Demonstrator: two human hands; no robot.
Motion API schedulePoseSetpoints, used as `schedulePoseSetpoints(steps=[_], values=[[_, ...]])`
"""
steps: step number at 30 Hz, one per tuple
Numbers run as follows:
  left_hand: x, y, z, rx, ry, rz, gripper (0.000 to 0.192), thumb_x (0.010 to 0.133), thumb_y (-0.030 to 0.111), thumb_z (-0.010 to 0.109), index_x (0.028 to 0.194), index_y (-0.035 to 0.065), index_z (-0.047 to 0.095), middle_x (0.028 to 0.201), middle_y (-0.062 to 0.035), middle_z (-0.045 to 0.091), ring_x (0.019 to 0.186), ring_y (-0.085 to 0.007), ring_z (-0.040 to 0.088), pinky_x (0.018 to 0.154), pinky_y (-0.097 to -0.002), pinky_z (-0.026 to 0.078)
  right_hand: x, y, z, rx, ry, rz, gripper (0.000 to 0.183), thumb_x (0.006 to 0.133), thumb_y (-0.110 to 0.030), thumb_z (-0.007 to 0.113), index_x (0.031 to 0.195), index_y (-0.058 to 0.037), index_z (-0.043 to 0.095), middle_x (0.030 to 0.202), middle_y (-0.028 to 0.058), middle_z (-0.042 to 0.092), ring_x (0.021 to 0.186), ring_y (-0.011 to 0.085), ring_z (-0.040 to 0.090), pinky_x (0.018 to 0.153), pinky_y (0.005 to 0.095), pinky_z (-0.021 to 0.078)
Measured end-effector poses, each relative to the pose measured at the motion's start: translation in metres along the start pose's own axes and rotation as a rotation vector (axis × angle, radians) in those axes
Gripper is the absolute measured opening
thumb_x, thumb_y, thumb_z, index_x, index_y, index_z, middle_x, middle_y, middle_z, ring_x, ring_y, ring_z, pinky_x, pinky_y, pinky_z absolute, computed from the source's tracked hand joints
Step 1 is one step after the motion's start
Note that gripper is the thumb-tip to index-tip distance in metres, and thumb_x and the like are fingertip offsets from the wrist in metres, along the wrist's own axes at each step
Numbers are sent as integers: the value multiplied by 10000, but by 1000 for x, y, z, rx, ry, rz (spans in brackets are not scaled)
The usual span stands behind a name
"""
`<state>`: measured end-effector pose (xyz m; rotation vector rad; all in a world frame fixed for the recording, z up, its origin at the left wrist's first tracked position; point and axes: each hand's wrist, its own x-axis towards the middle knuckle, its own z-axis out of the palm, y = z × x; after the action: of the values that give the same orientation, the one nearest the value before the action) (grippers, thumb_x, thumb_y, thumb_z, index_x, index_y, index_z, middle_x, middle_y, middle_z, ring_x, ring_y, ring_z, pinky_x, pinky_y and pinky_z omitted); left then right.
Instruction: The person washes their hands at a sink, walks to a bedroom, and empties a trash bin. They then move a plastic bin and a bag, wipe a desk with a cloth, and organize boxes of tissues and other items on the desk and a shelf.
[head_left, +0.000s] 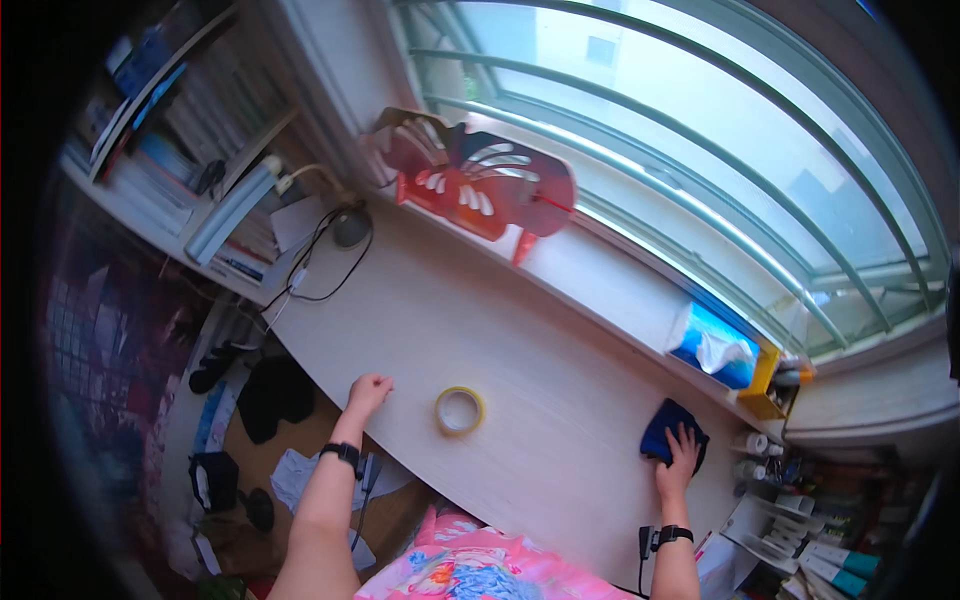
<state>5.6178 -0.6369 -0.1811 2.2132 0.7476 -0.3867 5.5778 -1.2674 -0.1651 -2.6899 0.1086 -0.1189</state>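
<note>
My left hand (370, 395) is curled into a loose fist near the front left edge of the pale desk (540, 427). No object shows in it. To its right, a roll of yellowish adhesive tape (439, 412) lies flat on the desk, apart from both hands. At the right end of the desk, my right hand (679, 454) rests on a folded dark blue cloth (664, 424). Its fingers are spread across the top of the cloth, and the palm side is hidden.
A red butterfly-shaped rack (480, 184) and a blue tissue pack (716, 352) stand along the windowsill. A desk lamp (351, 227) with loose cables is at the back left, beside a bookshelf (225, 154). Bottles (754, 444) and papers (724, 562) crowd the right end.
</note>
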Motion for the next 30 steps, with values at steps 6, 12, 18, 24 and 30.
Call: schedulePoseSetpoints(steps=[6,12,18,24,30], values=[[38,4,-19,-355,-258,-285,569,862,572,549,744,24,648,590,-34,588,493,-114,568,463,-247,455,54,-69,49,-142,-138,-113,787,567,-17,571,1335,-168,488,1474,96,342,1379,361,240,1129,549,124],[43,5,-27,-444,-364,-334,622,865,599,514,744,3,645,601,-52,599,464,-129,561,441,-240,453,152,-246,128,-104,-347,-537,823,603,-111,646,1389,-187,415,1500,89,289,1399,349,197,1122,553,150],[48,2,-31,-458,-435,-340,631,894,557,487,756,-38,645,673,-119,655,487,-163,601,449,-263,470,223,-437,256,-190,-340,-545,847,752,-333,677,1466,-182,246,1546,105,143,1417,369,105,1088,617,141],[48,11,-34,-469,-446,-391,619,899,533,491,719,-38,646,660,-120,652,501,-184,614,476,-277,499,274,-583,330,-190,-298,-493,837,769,-376,659,1467,-165,248,1545,108,147,1418,363,100,1085,622,143],[48,9,-32,-462,-441,-399,625,886,542,502,712,-40,651,667,-127,658,511,-188,620,491,-281,506,285,-565,324,-124,-316,-737,740,770,-190,632,1437,-252,319,1526,24,240,1410,278,198,1111,542,192]])
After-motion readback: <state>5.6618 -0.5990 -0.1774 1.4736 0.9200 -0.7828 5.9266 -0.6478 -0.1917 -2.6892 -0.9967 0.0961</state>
